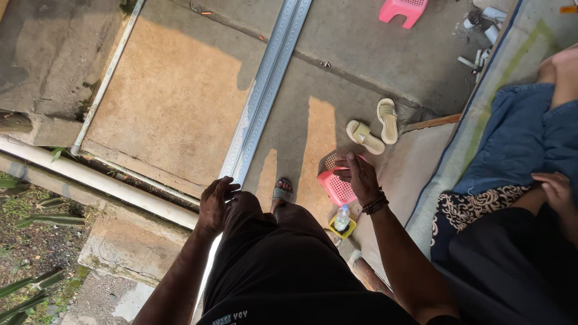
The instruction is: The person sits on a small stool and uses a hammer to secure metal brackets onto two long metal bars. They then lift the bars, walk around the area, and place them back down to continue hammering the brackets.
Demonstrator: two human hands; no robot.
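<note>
Two hands: both are working low, one at each side of the person's raised knee
Left fingers: the left hand (215,203) is curling its fingers over the near end of the long embossed metal strip (265,90), gripping it where it meets the knee; the thumb side is hidden, so how tight the grip is I cannot tell
Right fingers: the right hand (359,176) is resting on top of the pink plastic stool (337,183), fingers together and bent over its slotted seat, pressing or holding rather than lifting, as far as I can judge
Wrist: a dark beaded bracelet (375,205) is sitting just behind the right hand
Strip position: it is running from the left hand away across the concrete slab floor (168,102), lying flat, near end at the edge of the step
Progress: the strip is looking whole and uncut, with no tool in either hand; I judge the work to be at an early, positioning stage, with the stool not yet set under or against the strip
Nearby: a small water bottle in a yellow holder (342,219) is standing just beside the stool; a sandalled foot (281,194) is planted between the hands
Farther out: two beige slippers (374,127) are lying beyond the stool, a second pink stool (403,10) is standing at the far edge, and a white pipe (96,180) is running along the step
Other person: someone seated on a mat at the right, a hand (557,189) resting on dark cloth
</note>
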